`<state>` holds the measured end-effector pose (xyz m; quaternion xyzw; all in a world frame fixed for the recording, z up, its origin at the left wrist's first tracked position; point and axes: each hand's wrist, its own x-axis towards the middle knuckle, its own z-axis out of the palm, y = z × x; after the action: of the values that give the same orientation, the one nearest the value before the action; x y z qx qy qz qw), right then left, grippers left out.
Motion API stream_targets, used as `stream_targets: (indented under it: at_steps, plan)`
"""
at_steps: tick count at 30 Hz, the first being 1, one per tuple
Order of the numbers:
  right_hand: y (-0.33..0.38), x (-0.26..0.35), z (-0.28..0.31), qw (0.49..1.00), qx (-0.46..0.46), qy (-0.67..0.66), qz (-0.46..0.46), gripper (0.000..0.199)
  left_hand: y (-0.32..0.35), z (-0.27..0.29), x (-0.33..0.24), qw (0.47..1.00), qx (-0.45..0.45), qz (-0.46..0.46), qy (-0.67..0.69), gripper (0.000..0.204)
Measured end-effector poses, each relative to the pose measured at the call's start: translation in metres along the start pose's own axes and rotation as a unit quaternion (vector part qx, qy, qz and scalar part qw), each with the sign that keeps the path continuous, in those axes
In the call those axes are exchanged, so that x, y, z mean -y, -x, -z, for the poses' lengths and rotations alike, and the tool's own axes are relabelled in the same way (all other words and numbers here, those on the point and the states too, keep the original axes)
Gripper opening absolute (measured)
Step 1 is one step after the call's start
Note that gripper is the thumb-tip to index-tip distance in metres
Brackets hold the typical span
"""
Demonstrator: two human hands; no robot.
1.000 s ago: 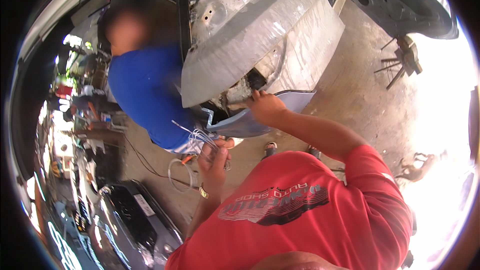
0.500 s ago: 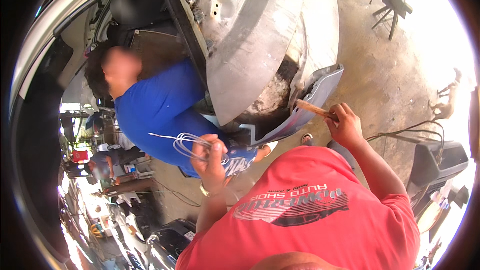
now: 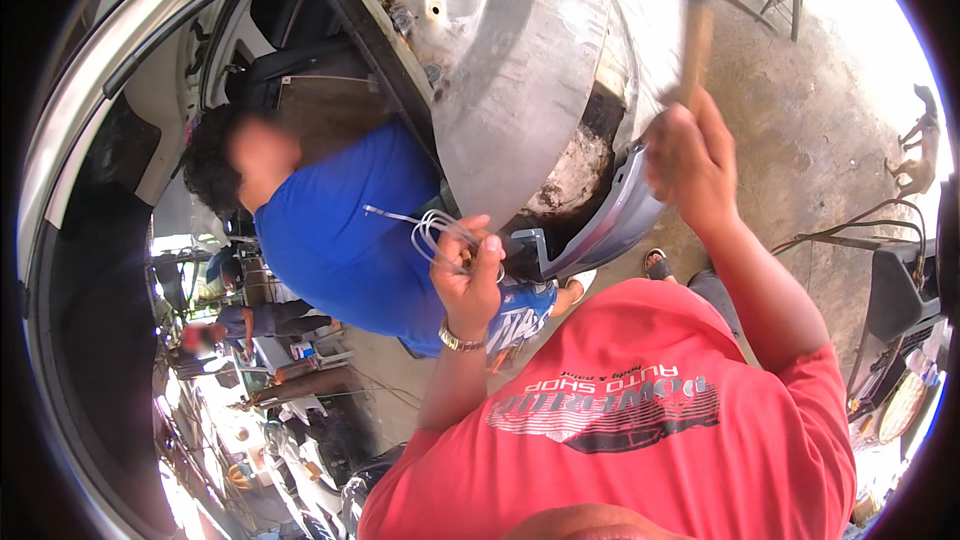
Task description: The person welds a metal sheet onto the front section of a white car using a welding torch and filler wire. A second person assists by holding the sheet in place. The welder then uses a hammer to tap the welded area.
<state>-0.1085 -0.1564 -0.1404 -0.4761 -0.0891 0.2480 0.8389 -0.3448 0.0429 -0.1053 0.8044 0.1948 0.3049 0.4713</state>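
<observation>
Wooden-handled hammer point(image 3: 697, 30) w/ dark metal head, raised up at far right, handle roughly upright, head pointing left over the bare grey sanded car body panel point(image 3: 520, 80). Right hand point(image 3: 690, 155) is wrapped tight round the lower end of the handle, arm lifted from the near right. Just below that hand, a grey-blue curved plastic trim piece point(image 3: 605, 230) hangs off the panel's lower edge, beside a rusty, crumbly patch of wheel arch point(image 3: 575, 175).

Left hand point(image 3: 468, 275), centre, closed in a fist round a bundle of thin white looped wire point(image 3: 430, 230); one loose end sticks out left. Gold-coloured wristband point(image 3: 458, 340) on that wrist.

Left of the hands, a co-worker in a blue t-shirt point(image 3: 340, 240) leans in under the panel, very near the strike zone. Person wearing the camera has a red t-shirt point(image 3: 640, 440). Far right: dusty concrete floor point(image 3: 830, 160), a small dog point(image 3: 915, 155) standing well apart.

Judgement: to strike well, aim at bare metal only, short controlled blows, keep the wire hand & co-worker's head clear of the swing path.
</observation>
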Motion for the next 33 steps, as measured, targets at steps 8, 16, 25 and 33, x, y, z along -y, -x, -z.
stream_targets:
  at_steps: [8,16,25,33]
  plan:
    - [-0.073,0.014,-0.136,1.0,0.003,0.007,0.015,0.024,0.012,0.005,-0.001,1.0,0.017,0.009,-0.021,0.023]
    - [-0.078,0.023,-0.152,0.99,0.039,0.133,-0.008,0.032,0.039,0.028,0.015,0.999,-0.021,0.043,0.018,0.023]
    - [-0.089,0.025,-0.147,0.985,0.016,0.17,-0.016,0.03,0.041,0.031,0.02,0.998,-0.015,0.043,0.045,0.021]
    - [-0.095,0.033,-0.153,0.99,0.035,0.131,-0.046,0.029,0.04,0.03,0.024,0.998,-0.006,0.032,0.057,0.022]
